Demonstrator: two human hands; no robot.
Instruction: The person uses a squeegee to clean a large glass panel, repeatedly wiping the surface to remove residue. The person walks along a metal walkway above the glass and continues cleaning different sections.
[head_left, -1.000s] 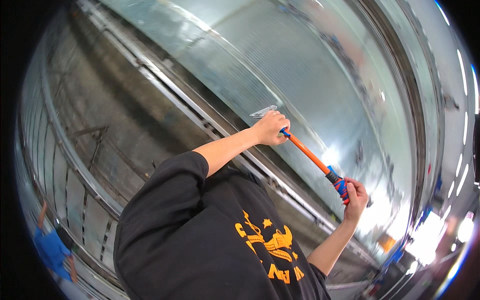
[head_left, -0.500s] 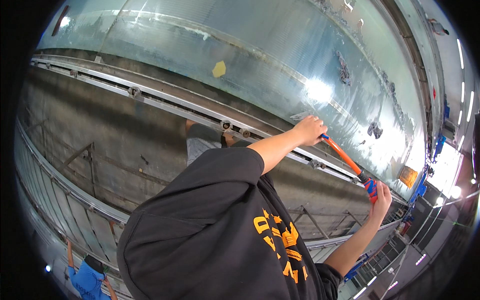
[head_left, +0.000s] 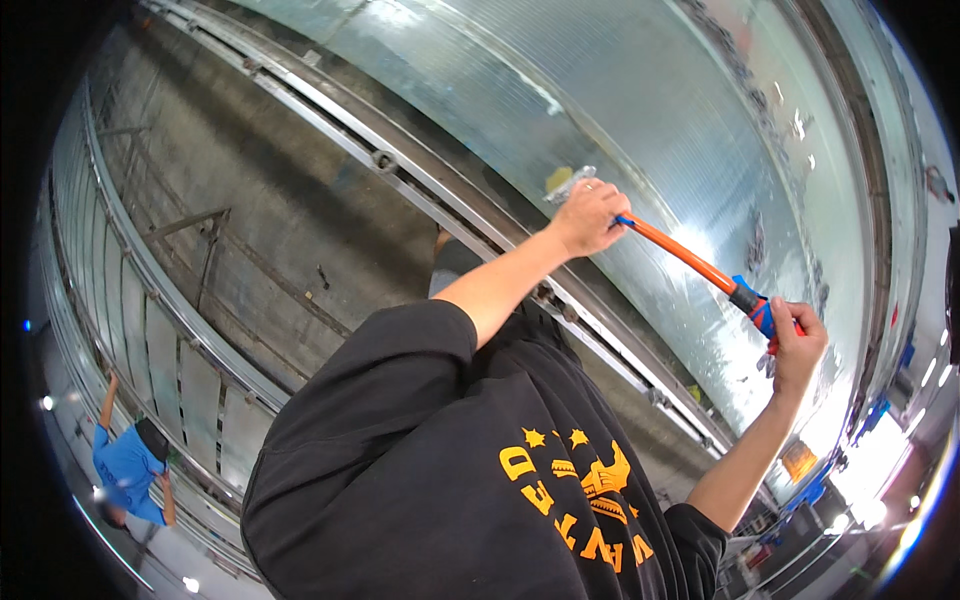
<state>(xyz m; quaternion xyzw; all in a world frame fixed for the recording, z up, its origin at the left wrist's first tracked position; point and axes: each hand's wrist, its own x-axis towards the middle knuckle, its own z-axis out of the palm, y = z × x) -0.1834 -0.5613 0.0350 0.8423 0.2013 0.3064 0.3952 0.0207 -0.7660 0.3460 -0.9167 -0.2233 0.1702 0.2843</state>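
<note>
My left hand [head_left: 590, 217] grips one end of a long tool with an orange shaft [head_left: 680, 254], held over a wet, glassy pale-green surface [head_left: 610, 90]. Just beyond its fingers a shiny, clear or silvery tip [head_left: 572, 184] touches or hovers by a yellow patch [head_left: 558, 179]; I cannot tell whether it is a blade or water. Past a black collar [head_left: 742, 297], the shaft meets a red-and-blue end piece [head_left: 763, 317]. My right hand [head_left: 799, 338] is closed around that end. Both palms are hidden from view.
A metal rail [head_left: 420, 195] with bolts edges the surface on my side. Dark lumps [head_left: 756, 245] lie on the surface, and an orange object [head_left: 798, 463] stands near its right end. At the lower left, a person in a blue shirt [head_left: 130, 470] is beside another long panel frame [head_left: 190, 290].
The view has turned. My left hand and the tool's tip have moved along the surface to the yellow patch, which the tip now partly covers. Both hands keep their hold on the tool.
</note>
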